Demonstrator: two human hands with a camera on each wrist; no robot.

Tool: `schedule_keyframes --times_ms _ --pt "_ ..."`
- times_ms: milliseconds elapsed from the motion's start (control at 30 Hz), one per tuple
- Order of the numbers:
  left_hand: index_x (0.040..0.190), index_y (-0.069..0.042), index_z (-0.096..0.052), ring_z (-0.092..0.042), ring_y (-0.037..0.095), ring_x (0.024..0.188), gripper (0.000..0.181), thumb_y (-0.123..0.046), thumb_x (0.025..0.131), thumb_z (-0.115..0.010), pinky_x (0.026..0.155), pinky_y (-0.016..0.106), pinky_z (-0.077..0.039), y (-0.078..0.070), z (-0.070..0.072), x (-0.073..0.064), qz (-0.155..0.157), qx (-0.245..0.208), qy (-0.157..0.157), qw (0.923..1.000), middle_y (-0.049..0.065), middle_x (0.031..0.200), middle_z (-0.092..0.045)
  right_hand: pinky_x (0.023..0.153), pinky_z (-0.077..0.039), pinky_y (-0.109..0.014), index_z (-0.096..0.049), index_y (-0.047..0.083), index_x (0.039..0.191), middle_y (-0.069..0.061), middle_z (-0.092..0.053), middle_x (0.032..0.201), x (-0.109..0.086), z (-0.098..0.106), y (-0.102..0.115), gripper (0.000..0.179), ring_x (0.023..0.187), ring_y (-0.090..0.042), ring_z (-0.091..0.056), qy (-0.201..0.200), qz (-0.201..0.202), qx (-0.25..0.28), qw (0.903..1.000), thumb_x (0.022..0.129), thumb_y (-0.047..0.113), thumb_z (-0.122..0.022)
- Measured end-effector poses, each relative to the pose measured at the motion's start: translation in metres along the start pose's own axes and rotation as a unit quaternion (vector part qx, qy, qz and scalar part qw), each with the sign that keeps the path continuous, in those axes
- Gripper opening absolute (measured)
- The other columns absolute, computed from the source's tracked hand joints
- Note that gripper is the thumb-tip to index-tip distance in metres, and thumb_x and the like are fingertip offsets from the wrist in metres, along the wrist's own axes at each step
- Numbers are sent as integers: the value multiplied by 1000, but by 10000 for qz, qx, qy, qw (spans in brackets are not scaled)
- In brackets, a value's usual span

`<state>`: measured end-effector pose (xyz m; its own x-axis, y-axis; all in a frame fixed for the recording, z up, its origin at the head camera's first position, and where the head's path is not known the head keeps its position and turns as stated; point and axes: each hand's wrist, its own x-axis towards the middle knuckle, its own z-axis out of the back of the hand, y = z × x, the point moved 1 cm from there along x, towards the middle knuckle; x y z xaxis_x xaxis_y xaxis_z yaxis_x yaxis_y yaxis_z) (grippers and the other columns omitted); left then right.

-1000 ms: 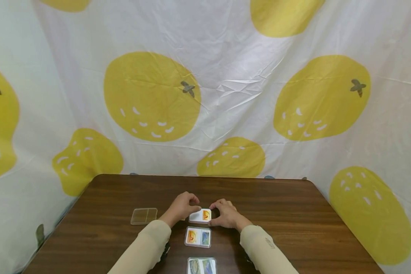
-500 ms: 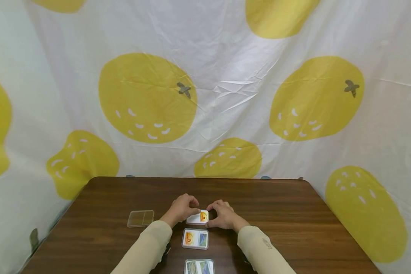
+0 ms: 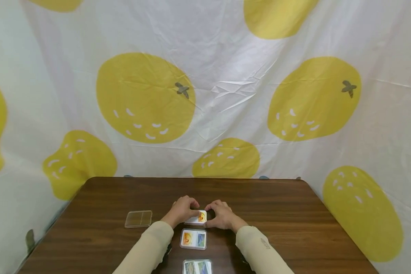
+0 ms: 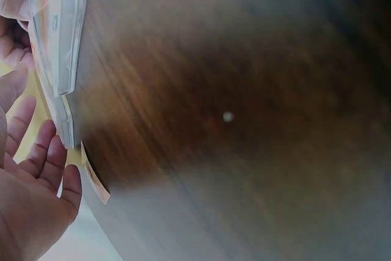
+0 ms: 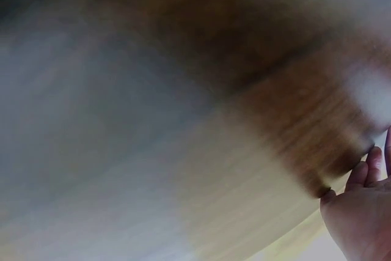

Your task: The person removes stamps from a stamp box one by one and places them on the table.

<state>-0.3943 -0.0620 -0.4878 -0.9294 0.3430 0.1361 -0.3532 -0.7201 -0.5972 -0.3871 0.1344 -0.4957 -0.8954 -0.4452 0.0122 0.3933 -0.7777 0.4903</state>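
The person's left hand [image 3: 181, 209] and right hand [image 3: 223, 217] meet over a clear plastic card case [image 3: 196, 219], which lies straight ahead of the wearer, near the middle of the bench [image 3: 294, 205]. Take that case as the centre of a clock, with 12 o'clock away from the person. The right hand comes in from 3 o'clock and grasps the case's right end, thumb at the near corner, forefinger at the far one. The left hand reaches in from 9 o'clock, thumb and forefinger curved over the left part; I cannot tell whether they pinch it or only touch it. The card inside shows white, with an orange picture at its right end.

Just beside it at 6 o'clock lies a second case [image 3: 193, 239], orange picture on its left and blue-green one on its right. Farther along 6 o'clock, a third case [image 3: 197, 267] holds two greenish-blue pictures and is cut off by the lower edge of sight. At 9 o'clock, well apart, rests a transparent rectangular panel [image 3: 138, 219] with a dividing line. Cream sleeves [image 3: 147, 243] cover both arms. Behind the bench, at 12 o'clock, hangs white cloth [image 3: 226, 57] printed with yellow fruit.
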Motion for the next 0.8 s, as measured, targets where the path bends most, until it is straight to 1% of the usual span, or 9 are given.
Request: schedule_keyframes --times_ms 100,367,600,800 --pt "97 -10 -73 -58 22 92 22 -26 83 -80 91 52 -40 1 -2 0 65 12 32 10000 0 93 -62 102 -33 -57 -64 14 116 -11 -51 126 1 0 1 48 122 -38 -42 1 27 -9 10000 76 36 -82" --pt "95 -11 -73 -59 25 94 25 -30 81 -81 91 55 -39 3 -5 2 12 161 20 9999 -1 93 -63 101 -34 -56 -64 14 116 -10 -51 126 0 -2 -1 49 122 -37 -42 0 -29 -55 10000 76 37 -82" --pt "90 -14 -74 -57 28 94 22 -31 79 -83 89 54 -37 2 -6 2 39 282 10 9996 1 91 -63 101 -34 -56 -64 15 115 -9 -51 126 0 -2 -1 49 122 -36 -42 12 -86 23 10000 76 37 -83" --pt "90 -14 -74 -56 29 95 20 -29 81 -82 88 54 -36 2 -7 3 65 396 -26 9992 1 90 -61 101 -34 -56 -64 15 115 -10 -52 125 0 -1 0 49 122 -37 -43 -43 -8 -24 10000 75 37 -83"
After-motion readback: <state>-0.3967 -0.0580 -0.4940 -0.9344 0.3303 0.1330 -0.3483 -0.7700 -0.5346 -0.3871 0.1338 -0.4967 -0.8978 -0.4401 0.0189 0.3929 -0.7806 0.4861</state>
